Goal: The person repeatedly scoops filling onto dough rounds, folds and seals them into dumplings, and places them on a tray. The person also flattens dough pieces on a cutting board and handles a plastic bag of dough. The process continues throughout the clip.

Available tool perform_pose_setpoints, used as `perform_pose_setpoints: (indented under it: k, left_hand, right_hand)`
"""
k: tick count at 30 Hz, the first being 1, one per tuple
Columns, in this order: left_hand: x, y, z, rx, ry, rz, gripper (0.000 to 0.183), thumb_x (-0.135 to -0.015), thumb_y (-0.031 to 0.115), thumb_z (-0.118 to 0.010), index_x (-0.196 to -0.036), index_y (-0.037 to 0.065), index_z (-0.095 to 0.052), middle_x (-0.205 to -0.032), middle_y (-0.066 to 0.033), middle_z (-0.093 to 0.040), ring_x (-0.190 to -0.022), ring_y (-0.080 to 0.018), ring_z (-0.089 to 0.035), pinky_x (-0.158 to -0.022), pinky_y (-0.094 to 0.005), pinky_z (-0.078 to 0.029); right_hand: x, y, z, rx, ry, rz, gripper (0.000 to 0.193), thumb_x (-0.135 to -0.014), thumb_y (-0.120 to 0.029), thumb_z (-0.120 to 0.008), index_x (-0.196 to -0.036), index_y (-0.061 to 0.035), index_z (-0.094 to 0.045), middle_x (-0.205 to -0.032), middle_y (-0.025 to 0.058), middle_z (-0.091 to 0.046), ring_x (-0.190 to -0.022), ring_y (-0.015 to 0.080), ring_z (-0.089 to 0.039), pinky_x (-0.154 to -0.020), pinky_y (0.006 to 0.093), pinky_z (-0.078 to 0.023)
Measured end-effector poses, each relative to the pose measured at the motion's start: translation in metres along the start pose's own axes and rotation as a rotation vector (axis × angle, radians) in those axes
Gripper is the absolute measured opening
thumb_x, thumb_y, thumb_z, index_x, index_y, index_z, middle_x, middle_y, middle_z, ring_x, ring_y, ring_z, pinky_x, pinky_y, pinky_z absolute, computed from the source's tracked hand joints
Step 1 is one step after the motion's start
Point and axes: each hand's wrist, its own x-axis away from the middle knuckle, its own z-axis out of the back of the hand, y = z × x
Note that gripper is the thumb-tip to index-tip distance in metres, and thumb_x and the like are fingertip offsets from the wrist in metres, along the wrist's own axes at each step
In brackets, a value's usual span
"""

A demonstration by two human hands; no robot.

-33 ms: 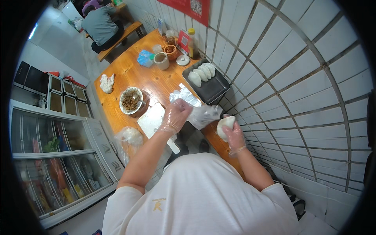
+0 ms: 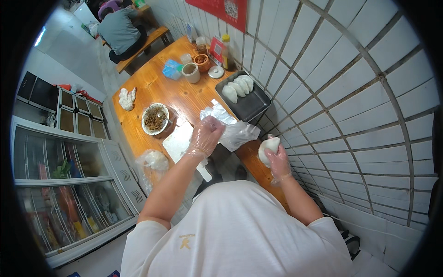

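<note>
At the right, near the tiled wall, my right hand (image 2: 278, 165) in a clear glove is closed round a white half-moon dumpling (image 2: 268, 150). Also gloved, my left hand (image 2: 206, 134) is a closed fist above the near table edge. Its fingers meet the side of a whitish plastic bag (image 2: 240, 135); whether they grip it is hidden. A white board (image 2: 177, 142) lies beneath and left of that hand. Several similar dumplings (image 2: 237, 87) lie in a row in a dark tray (image 2: 255, 101) beyond the bag.
On the wooden table (image 2: 150, 87) stand a bowl of brown minced filling (image 2: 155, 118) with a spoon, a lump of dough (image 2: 127, 99), and jars (image 2: 190, 73). Bagged dough (image 2: 154, 161) sits at the left edge. A glass-door fridge (image 2: 64, 184) stands left; a person (image 2: 121, 32) sits beyond.
My right hand has turned the dumpling slightly, showing more of its folded side. My left fist has shifted a little to the left, and the plastic bag's shape has changed slightly.
</note>
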Motion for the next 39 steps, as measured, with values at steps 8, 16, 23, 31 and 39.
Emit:
perform_pose_setpoints:
  k: [8, 16, 23, 31, 39]
  left_hand:
    - [0.038, 0.038, 0.008, -0.389, 0.136, -0.557, 0.014, -0.086, 0.014, -0.074, -0.086, 0.006, -0.063, -0.072, -0.0114, -0.066, -0.063, -0.0266, -0.066, -0.061, -0.0374, -0.052]
    - [0.053, 0.002, 0.101, -0.814, 0.506, -0.531, 0.014, -0.09, 0.016, -0.068, -0.097, 0.006, -0.064, -0.071, -0.008, -0.065, -0.065, -0.0267, -0.065, -0.059, -0.0353, -0.052]
    - [0.057, -0.03, 0.143, 0.648, 0.205, 0.221, 0.036, -0.102, 0.023, -0.057, -0.126, -0.004, -0.059, -0.098, -0.0121, -0.071, -0.086, -0.0206, -0.07, -0.076, -0.0319, -0.056]
    - [0.045, -0.053, 0.133, -0.202, 0.326, -0.068, 0.04, -0.101, 0.014, -0.044, -0.137, -0.001, -0.054, -0.118, -0.0239, -0.068, -0.108, -0.0363, -0.066, -0.093, -0.0418, -0.051]
    - [0.027, -0.048, 0.099, -0.57, 0.412, -0.315, 0.03, -0.101, 0.021, -0.049, -0.124, 0.003, -0.051, -0.09, -0.0249, -0.067, -0.082, -0.0396, -0.068, -0.074, -0.0459, -0.053]
  right_hand:
    - [0.034, -0.061, -0.06, 1.376, -0.532, 0.851, 0.054, -0.082, -0.017, -0.067, -0.135, -0.0095, -0.057, -0.1, 0.0156, -0.07, -0.079, 0.0323, -0.069, -0.07, 0.0435, -0.057]
    - [0.019, -0.043, -0.097, 1.761, -0.295, 0.747, 0.034, -0.085, -0.01, -0.059, -0.118, -0.0116, -0.064, -0.071, 0.0107, -0.066, -0.066, 0.0297, -0.068, -0.054, 0.0441, -0.053]
    - [0.048, -0.053, -0.159, 1.666, -0.343, 0.948, 0.032, -0.089, -0.013, -0.059, -0.12, -0.0109, -0.065, -0.074, 0.0083, -0.067, -0.07, 0.0296, -0.069, -0.062, 0.0437, -0.055]
    - [0.035, -0.068, -0.17, 0.997, -0.689, 0.14, 0.063, -0.094, -0.022, -0.056, -0.153, -0.0067, -0.039, -0.119, 0.0186, -0.066, -0.104, 0.0277, -0.068, -0.087, 0.0385, -0.055]
    - [0.027, -0.042, -0.118, -0.458, -0.786, -0.362, 0.065, -0.103, -0.04, -0.048, -0.155, -0.0052, -0.032, -0.105, 0.0223, -0.069, -0.053, 0.02, -0.061, -0.043, 0.0283, -0.049]
